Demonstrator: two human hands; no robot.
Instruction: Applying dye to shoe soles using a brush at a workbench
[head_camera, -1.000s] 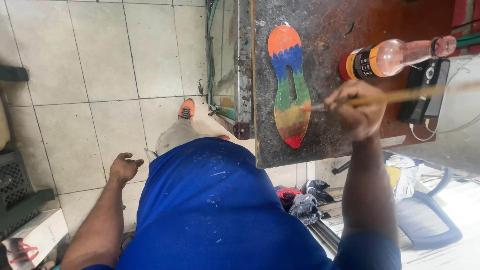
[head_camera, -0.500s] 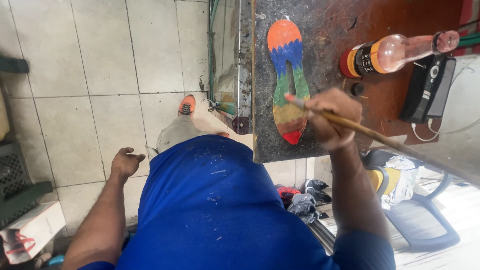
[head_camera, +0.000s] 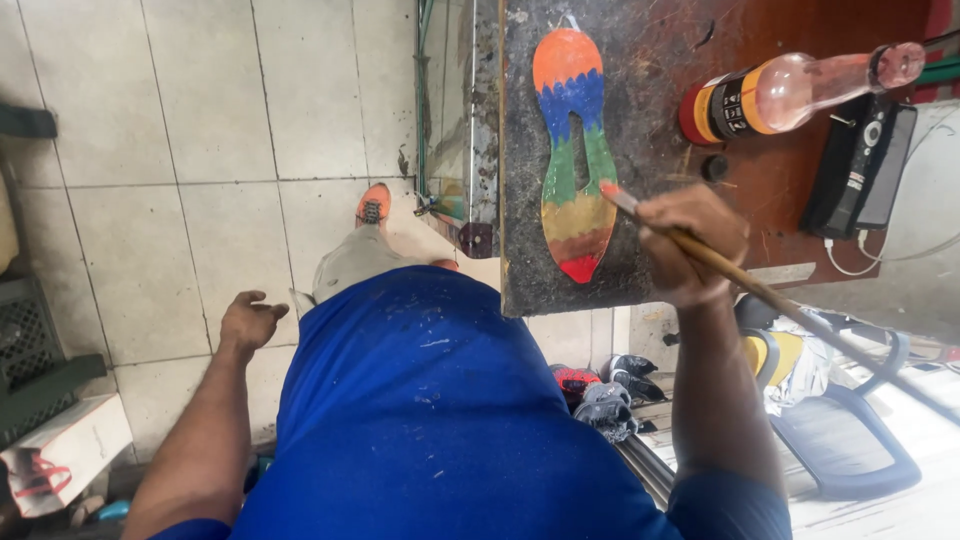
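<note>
Right hand (head_camera: 692, 245) clenched on brush (head_camera: 780, 305), tip apparently touching rainbow sole (head_camera: 575, 150) on surface (head_camera: 650, 60). Left hand (head_camera: 250, 322) hangs loose, released, holding nothing.

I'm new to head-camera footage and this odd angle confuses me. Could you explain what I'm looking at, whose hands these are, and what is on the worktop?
The camera sits on a person's head and looks straight down, so you see their blue shirt from above, with the tiled floor below. Both hands are theirs. The right hand holds a long paintbrush, its tip at the edge of a rainbow-coloured shoe sole lying flat on a dark, stained worktop. Also on the worktop lie a plastic bottle on its side and a black device with a white cable. The left hand hangs free beside the body, holding nothing.
</note>
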